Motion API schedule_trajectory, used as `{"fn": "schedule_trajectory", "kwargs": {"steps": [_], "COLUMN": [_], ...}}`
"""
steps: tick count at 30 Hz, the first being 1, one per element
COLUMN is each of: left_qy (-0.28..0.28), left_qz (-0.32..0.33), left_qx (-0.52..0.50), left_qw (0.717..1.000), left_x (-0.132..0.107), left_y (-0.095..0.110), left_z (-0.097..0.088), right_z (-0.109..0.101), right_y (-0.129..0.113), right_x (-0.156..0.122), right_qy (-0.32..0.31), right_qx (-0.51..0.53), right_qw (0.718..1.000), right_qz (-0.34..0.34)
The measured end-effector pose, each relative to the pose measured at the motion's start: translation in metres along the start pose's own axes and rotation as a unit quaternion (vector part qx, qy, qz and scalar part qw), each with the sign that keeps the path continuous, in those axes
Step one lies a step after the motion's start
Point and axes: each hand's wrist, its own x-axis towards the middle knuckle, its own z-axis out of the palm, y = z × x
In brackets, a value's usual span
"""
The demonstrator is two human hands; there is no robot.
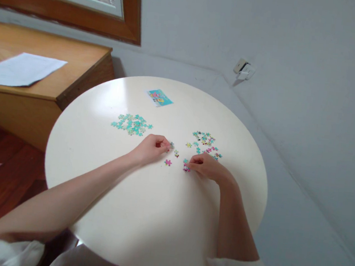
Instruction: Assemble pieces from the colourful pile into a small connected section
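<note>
My left hand (155, 147) is closed in a pinch on a small jigsaw puzzle piece (171, 145) near the table's middle. To the right, my right hand (206, 165) has its fingertips together on a pink and white puzzle piece (186, 168), which touches or lies close by a teal one. Between the hands lie a yellowish patterned piece (176, 153) and a pink piece (168, 163), apart from each other. A heap of mostly teal pieces (130, 124) is spread beyond my left hand. Mixed-colour pieces (205, 138) are scattered beyond my right hand, which partly hides some.
A picture card (160, 98) lies toward the far side of the round white table (142, 231). On the left, a wooden bench (88, 73) carries a white paper sheet (22, 69). A wall outlet with a plug (245, 70) is at the back right.
</note>
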Motion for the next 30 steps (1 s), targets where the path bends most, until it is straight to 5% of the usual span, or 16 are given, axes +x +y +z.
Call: {"fn": "schedule_trajectory", "kwargs": {"steps": [30], "left_qy": [-0.005], "left_qz": [-0.007], "left_qx": [-0.004], "left_qw": [1.0], "left_x": [-0.001], "left_y": [0.003], "left_z": [0.001], "right_z": [0.001], "right_y": [-0.013], "right_x": [-0.003], "right_qy": [-0.019], "right_qx": [-0.048], "right_qw": [0.996], "right_qz": [0.075]}}
